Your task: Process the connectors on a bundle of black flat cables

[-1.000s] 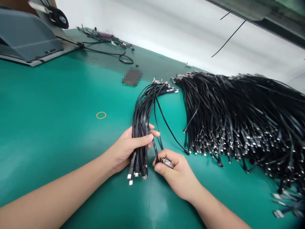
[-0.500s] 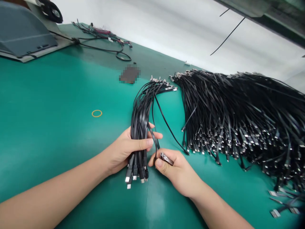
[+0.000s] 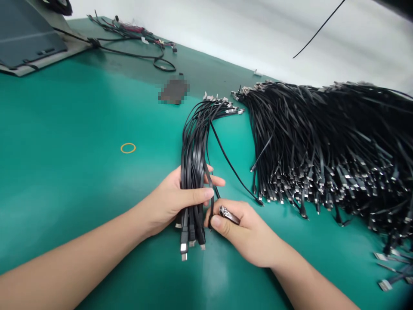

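Note:
A bundle of flat black USB cables lies in my left hand. The thumb crosses its front, the fingers pass behind, and metal plugs hang below the grip. Between thumb and forefinger, my right hand pinches the end of a single black USB cable just right of the bundle. A small shiny metal tool, like nail clippers, is tucked in the same hand. The far ends of the bundle rest on the green table. One loose cable slants from the bundle toward the right.
A large heap of black USB cables covers the right side, with several plugs at the lower right edge. A yellow rubber band lies on the green table. Tangled wires and a grey case are at the back left.
The camera view has shifted a little. The bundle's lower plugs hang closer together and slightly turned. Both hands keep their grips.

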`<state>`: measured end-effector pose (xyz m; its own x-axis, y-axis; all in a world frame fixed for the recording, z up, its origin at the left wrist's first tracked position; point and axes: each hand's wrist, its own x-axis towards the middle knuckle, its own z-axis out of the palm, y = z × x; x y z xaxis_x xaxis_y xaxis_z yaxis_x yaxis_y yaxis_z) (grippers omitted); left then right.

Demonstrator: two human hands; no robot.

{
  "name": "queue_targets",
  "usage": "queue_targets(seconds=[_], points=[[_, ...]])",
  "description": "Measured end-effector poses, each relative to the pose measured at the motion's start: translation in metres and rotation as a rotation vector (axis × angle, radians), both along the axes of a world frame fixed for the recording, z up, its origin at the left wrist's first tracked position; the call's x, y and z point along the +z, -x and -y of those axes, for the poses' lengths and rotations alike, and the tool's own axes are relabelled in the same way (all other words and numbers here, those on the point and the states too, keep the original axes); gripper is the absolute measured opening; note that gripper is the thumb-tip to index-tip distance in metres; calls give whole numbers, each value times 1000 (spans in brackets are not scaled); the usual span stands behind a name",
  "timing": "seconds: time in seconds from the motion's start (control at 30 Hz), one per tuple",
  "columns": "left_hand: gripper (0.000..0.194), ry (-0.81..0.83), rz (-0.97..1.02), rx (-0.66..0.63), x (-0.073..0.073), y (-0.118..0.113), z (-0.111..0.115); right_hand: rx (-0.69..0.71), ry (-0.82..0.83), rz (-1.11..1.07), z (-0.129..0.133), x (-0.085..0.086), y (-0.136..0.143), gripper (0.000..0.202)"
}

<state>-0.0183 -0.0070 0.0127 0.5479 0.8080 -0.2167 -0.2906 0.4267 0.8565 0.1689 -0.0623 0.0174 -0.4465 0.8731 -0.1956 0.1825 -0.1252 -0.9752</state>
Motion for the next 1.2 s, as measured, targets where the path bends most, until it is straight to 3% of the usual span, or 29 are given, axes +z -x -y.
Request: queue_targets(seconds=[0.17,0.3,0.47,0.6,0.83,1.07,1.2], points=[[39,-9,23,1,1,-1,-1,-28,36,-66,-1,1,-3,34],[39,-55,-73,63,-1,-2,0,-80,27,-61,0,0,0,29],[33,-106,-193,147,-3,-2,0,-116,132,-98,-1,2,0,31],[32,-100,-229,145,-3,-1,1,-138,171,-39,0,4,-1,24],[35,-78,-255,163,-5,0,1,-113,-6,206,5,3,4,8],[34,-64,-227,146,-6,-1,1,-104,-24,197,7,2,6,8],[28,-68,-182,97,-1,-1,-1,-289,-70,67,9,-1,4,6]])
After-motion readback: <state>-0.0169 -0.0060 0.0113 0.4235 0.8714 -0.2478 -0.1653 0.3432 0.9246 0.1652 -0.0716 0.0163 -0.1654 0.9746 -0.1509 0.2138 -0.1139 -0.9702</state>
